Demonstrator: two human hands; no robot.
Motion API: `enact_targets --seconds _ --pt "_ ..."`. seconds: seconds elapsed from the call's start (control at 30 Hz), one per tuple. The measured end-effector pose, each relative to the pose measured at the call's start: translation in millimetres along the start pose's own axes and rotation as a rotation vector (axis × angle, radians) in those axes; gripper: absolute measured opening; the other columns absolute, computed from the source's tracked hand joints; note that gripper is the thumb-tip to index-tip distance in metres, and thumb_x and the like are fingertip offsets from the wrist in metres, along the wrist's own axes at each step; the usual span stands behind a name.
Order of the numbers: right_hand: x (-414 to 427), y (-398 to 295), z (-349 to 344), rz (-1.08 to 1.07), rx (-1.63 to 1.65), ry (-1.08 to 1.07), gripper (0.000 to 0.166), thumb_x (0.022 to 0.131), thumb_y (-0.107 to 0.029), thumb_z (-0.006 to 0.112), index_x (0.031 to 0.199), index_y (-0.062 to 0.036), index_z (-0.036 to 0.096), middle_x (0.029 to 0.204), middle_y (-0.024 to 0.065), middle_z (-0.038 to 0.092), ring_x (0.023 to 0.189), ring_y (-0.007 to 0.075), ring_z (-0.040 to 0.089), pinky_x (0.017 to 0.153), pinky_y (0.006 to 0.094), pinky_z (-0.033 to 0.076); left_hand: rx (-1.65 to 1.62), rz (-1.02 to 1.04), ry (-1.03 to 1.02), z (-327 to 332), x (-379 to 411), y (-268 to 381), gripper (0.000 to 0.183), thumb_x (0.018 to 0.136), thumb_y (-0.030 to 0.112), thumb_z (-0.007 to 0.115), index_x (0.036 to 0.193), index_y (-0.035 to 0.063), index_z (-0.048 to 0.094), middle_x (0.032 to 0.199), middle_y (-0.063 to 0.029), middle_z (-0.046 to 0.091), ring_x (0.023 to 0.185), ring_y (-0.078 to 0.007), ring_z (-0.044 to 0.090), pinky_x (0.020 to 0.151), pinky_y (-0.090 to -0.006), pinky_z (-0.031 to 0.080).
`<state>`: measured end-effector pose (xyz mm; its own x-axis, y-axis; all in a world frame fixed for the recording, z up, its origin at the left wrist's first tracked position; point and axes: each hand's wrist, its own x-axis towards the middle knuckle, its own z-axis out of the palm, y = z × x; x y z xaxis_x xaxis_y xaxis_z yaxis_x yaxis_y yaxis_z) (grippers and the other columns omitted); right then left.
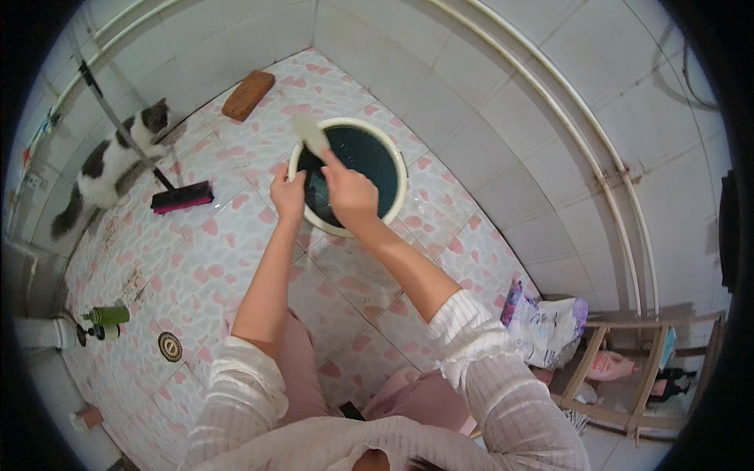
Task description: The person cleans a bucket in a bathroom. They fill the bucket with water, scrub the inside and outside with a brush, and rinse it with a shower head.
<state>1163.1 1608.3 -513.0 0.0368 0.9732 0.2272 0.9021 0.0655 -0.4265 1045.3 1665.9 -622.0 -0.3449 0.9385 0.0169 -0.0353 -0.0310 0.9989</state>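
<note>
A round bucket with a cream rim (404,176) stands on the floor in front of me, holding dark liquid (368,159). My left hand (288,197) grips the rim on its left side, thumb inside and fingers outside. In my right hand (353,197) is a pale, paddle-shaped tool (312,134), held above the bucket with its far end over the left part of the rim. Motion blurs that end, so I cannot tell its exact kind.
A cat (109,162) stands at the left wall behind a long-handled floor brush (181,197). Beyond the bucket lies a brick (248,95). Green bottle (110,316) and floor drain (170,347) are at left. At right are a plastic bag (548,329) and a rack (645,382) with bottles.
</note>
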Motion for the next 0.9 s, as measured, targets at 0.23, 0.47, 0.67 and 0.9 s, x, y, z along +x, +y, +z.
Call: enact_targets --seconds 0.23,0.47,0.67,0.9 --pt "-27.8 36.3 26.7 -0.031 0.304 0.235 0.083 0.067 -0.022 0.083 0.138 -0.0077 0.045 0.089 0.0172 0.069 0.081 0.0334 0.068 0.069 0.0385 0.051 -0.677 -0.505 -0.395 -13.3 2.5 27.3 0.06 0.103 0.046 0.021 0.136 0.0023 0.044 0.087 -0.0037 0.064 0.074 -0.0144 0.063 0.071 -0.0341 0.058" --pt "-25.3 38.1 6.0 0.271 0.445 0.075 0.063 0.066 -0.007 0.081 0.125 -0.0065 0.057 0.089 0.0104 0.071 0.085 0.0296 0.068 0.074 0.0374 0.051 -0.696 -0.501 -0.47 -3.0 -8.4 34.3 0.053 0.104 0.043 0.027 0.14 0.0074 0.042 0.107 -0.0071 0.064 0.089 -0.0167 0.065 0.077 -0.0352 0.057" --pt "-12.5 24.9 -39.9 0.323 0.524 0.12 0.052 0.07 -0.008 0.081 0.118 -0.0042 0.061 0.087 0.0106 0.068 0.078 0.02 0.065 0.074 0.0327 0.05 -0.706 -0.501 -0.471 -3.8 0.0 23.2 0.043 0.101 0.033 0.043 0.135 0.0088 0.046 0.099 -0.0025 0.064 0.08 -0.0108 0.063 0.071 -0.0325 0.055" --pt "14.9 70.7 -114.4 0.377 0.515 0.255 0.046 0.084 -0.019 0.074 0.124 -0.0032 0.06 0.087 0.0004 0.065 0.078 0.008 0.055 0.069 0.0221 0.044 -0.219 -0.428 -0.256 -14.7 -5.2 40.1 0.047 0.092 0.028 0.062 0.13 0.0037 0.051 0.088 -0.0043 0.063 0.079 -0.0087 0.058 0.063 -0.0273 0.048"
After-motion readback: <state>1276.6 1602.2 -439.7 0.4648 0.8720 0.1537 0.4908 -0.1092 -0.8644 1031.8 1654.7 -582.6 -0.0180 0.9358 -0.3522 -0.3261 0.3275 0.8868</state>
